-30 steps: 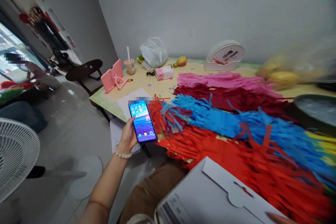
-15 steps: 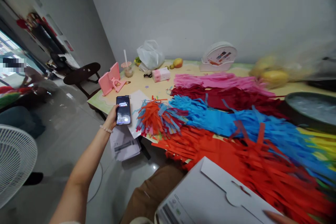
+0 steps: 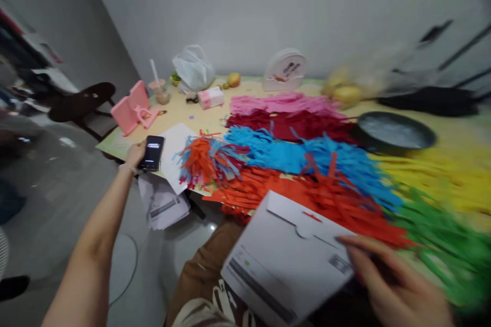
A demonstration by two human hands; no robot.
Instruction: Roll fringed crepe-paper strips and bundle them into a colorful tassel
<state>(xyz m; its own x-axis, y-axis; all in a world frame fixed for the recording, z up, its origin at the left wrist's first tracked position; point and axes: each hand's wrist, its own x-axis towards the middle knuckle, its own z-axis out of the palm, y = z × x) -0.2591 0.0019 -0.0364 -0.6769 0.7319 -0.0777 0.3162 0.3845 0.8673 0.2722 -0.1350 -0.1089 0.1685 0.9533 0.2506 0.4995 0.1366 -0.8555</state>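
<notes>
My left hand [image 3: 135,155] is stretched out to the table's near left corner and grips a black phone [image 3: 152,152], whose screen is dark. The phone lies against a white sheet [image 3: 174,150] at the table edge. My right hand [image 3: 387,278] is low at the right, its fingers closed on the right edge of a white cardboard box [image 3: 284,255] that rests over my lap. Beyond the box, fringed paper strips cover the table: orange-red [image 3: 245,191], blue [image 3: 307,156], dark red [image 3: 291,125], pink [image 3: 284,103], yellow [image 3: 433,179] and green [image 3: 448,240].
A pink stand [image 3: 132,107], a drink cup [image 3: 161,92], a white plastic bag [image 3: 194,69], a pink tissue pack [image 3: 211,97] and fruit [image 3: 233,79] sit at the far left of the table. A dark round pan [image 3: 393,132] is at the right. Papers [image 3: 163,204] hang below the table edge; a chair [image 3: 82,102] stands left.
My left hand carried the phone away from me to the table's corner and its screen went dark. The view swung right, and my right hand came into sight on the box.
</notes>
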